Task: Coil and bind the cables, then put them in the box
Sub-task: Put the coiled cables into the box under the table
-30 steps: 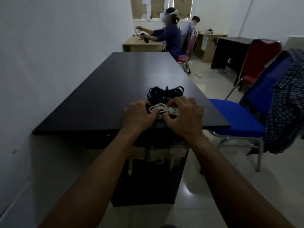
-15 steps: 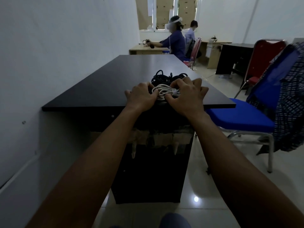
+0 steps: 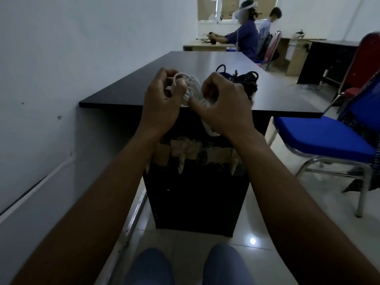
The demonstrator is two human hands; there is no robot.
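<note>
Since a second ago the white cable [image 3: 192, 87] has risen off the surface [image 3: 185, 64] and now hangs just left of the black cable bundle [image 3: 247, 81], nearer the person. The left grip [image 3: 164, 99] is curled round its loops; the right grip [image 3: 224, 105] pinches the strands, one loop drooping beneath. Binding the coil looks to be the step in hand. Next the loose end likely needs wrapping tight round the middle, without letting the loops spring apart.

both hands, left hand [image 3: 162, 99] and right hand [image 3: 224, 105], grip a white cable coil [image 3: 192, 89] above a dark table's [image 3: 144, 83] edge. black cables [image 3: 246, 79] lie just behind.
</note>
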